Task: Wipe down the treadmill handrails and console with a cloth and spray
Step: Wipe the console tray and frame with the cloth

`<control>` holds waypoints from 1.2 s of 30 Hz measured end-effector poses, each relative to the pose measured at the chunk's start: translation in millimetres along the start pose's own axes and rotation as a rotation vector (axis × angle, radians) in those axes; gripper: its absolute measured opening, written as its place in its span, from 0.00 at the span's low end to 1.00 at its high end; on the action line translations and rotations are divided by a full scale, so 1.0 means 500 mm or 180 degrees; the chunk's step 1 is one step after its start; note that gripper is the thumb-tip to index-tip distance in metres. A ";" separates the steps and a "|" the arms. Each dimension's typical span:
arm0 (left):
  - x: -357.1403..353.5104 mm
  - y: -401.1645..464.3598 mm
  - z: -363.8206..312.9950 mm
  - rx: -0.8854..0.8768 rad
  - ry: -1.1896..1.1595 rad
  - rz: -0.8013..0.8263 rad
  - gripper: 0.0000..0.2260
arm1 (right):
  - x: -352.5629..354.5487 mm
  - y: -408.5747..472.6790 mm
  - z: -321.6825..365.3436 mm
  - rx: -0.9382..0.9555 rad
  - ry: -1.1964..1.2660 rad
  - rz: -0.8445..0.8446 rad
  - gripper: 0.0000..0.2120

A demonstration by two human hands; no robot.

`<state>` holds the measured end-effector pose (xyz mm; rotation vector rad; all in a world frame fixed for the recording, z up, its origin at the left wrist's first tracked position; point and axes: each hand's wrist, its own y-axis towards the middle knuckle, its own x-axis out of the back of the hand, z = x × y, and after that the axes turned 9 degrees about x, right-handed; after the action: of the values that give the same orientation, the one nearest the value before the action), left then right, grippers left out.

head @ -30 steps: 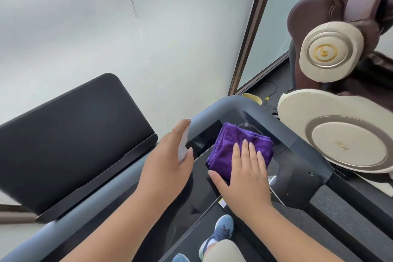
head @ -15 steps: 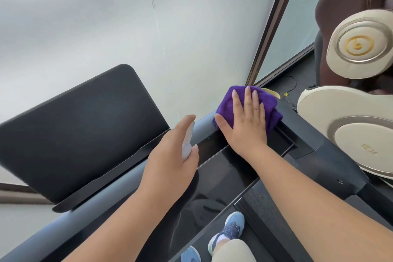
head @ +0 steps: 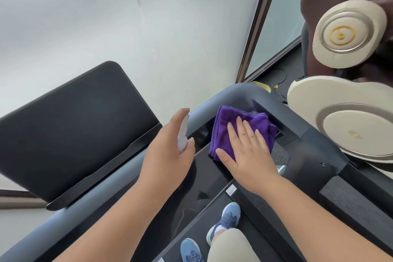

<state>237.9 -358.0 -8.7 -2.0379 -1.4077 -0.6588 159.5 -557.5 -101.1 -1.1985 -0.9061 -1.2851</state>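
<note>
A folded purple cloth (head: 225, 127) lies on the glossy black console panel (head: 204, 174) of the treadmill, near its right front corner. My right hand (head: 246, 151) presses flat on the cloth with fingers spread. My left hand (head: 168, 155) is closed around a small white spray bottle (head: 182, 134), held above the panel to the left of the cloth; most of the bottle is hidden in the hand. The grey handrail (head: 240, 93) curves around the corner just beyond the cloth. The dark screen (head: 78, 127) tilts up at the left.
A frosted glass wall (head: 148, 17) stands right behind the treadmill. A brown and cream massage chair (head: 348, 117) is close on the right. My blue shoes (head: 227, 219) stand on the belt below. A cable lies on the floor by the corner.
My right hand has slid the cloth back from the handrail corner down onto the console panel. My left hand still holds the bottle in much the same place.
</note>
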 end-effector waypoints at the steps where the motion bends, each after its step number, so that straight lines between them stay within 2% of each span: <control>1: -0.005 0.000 0.000 0.0010 -0.0004 0.0034 0.27 | -0.003 -0.021 0.004 0.0007 -0.0006 -0.0006 0.43; 9: -0.036 -0.002 0.019 0.0066 0.0051 0.0154 0.27 | -0.040 -0.088 0.084 -0.0033 0.0060 0.0019 0.44; 19: -0.029 -0.015 0.048 0.0255 -0.0040 0.0086 0.27 | 0.005 0.132 0.046 -0.0652 0.0367 -0.0548 0.39; 25: -0.011 -0.034 0.053 0.0314 -0.0118 -0.0076 0.27 | 0.034 0.206 0.030 -0.0675 0.0469 -0.0696 0.39; 32: -0.008 -0.039 0.051 0.0327 -0.0220 -0.0201 0.28 | -0.007 0.079 0.074 -0.0120 -0.0127 -0.0300 0.45; 36: -0.006 -0.045 0.048 0.0287 -0.0278 -0.0220 0.28 | -0.026 -0.028 0.092 0.0232 -0.0265 -0.0011 0.44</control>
<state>217.5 -337.0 -23.7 -1.9764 -1.5357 -0.5306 150.2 -508.6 -103.0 -1.2008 -1.0072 -1.2022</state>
